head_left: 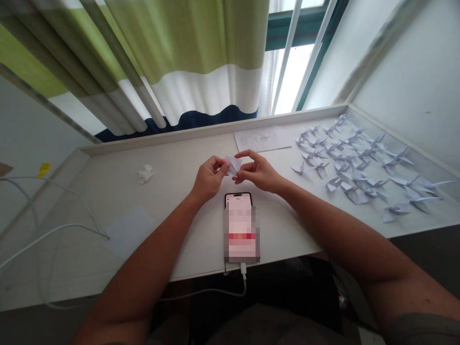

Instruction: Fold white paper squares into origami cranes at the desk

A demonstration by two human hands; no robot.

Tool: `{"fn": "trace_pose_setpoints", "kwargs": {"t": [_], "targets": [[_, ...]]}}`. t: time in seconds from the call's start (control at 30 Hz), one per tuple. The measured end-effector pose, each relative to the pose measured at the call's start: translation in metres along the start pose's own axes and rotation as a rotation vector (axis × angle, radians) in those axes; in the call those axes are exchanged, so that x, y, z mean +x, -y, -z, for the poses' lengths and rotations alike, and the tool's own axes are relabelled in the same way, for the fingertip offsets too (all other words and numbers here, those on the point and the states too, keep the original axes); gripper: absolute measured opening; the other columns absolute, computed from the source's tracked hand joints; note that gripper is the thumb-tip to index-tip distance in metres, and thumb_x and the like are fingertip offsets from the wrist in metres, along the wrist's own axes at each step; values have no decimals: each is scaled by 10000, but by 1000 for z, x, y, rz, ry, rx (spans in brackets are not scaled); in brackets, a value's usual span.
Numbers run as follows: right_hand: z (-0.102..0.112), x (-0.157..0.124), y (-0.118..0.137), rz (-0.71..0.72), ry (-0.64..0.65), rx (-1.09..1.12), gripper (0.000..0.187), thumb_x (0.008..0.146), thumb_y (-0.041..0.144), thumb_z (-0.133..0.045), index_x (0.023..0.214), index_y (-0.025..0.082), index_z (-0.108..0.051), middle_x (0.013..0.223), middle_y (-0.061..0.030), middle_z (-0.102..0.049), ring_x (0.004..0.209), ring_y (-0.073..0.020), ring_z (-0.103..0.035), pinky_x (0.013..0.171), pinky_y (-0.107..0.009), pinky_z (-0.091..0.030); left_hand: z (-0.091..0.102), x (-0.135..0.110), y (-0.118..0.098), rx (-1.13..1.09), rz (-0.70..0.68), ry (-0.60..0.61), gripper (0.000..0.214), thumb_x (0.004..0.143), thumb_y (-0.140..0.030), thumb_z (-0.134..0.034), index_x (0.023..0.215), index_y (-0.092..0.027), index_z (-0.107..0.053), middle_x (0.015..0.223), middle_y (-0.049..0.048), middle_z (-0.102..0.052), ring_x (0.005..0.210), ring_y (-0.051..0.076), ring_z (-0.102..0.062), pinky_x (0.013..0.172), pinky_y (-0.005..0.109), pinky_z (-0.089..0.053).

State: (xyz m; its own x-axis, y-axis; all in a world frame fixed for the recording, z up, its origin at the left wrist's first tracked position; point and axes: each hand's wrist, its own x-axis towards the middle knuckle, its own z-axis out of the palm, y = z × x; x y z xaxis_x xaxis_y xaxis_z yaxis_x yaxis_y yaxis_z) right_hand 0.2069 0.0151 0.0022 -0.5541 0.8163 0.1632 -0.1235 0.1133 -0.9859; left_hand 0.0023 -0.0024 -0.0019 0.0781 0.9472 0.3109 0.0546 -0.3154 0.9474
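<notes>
Above the middle of the table, a small piece of folded white paper (234,164) is held between my two hands. My left hand (212,176) pinches its left edge between thumb and fingers. On the other side my right hand (257,171) has its thumb and a lower finger closed at the paper's lower right corner, while the index finger arches over the top. Just below the hands lies a phone (240,225) with its screen lit and partly blurred out. Many folded paper cranes (355,163) stand grouped on the right side of the table.
A printed sheet (263,139) lies near the table's back edge. To the left are a crumpled tissue (145,174), a square of white paper (130,231) and loose white cables (53,239). A charging cable (244,270) runs from the phone over the front edge. Curtains (187,57) hang behind.
</notes>
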Motion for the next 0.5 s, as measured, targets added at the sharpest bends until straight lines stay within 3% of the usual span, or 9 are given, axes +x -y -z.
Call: {"fn": "trace_pose_setpoints", "kwargs": {"t": [0.33,0.5], "targets": [[-2,0,-1,-28,20,-7,525,864,302,-854,1265,195,-531,779,7,-798,799,-215,-831,810,-378,-681,-6,-2,3,8,116,-79,311,902,-419,-834,871,-179,-638,801,31,-733,710,152,-708,697,294,-611],[-3,1,-5,-44,19,23,539,877,311,-850,1299,192,-536,845,-21,-821,851,-232,-841,861,-413,-685,-8,-2,5,22,123,-102,333,894,-455,-829,878,-189,-630,788,28,-722,685,162,-706,660,299,-608]]}}
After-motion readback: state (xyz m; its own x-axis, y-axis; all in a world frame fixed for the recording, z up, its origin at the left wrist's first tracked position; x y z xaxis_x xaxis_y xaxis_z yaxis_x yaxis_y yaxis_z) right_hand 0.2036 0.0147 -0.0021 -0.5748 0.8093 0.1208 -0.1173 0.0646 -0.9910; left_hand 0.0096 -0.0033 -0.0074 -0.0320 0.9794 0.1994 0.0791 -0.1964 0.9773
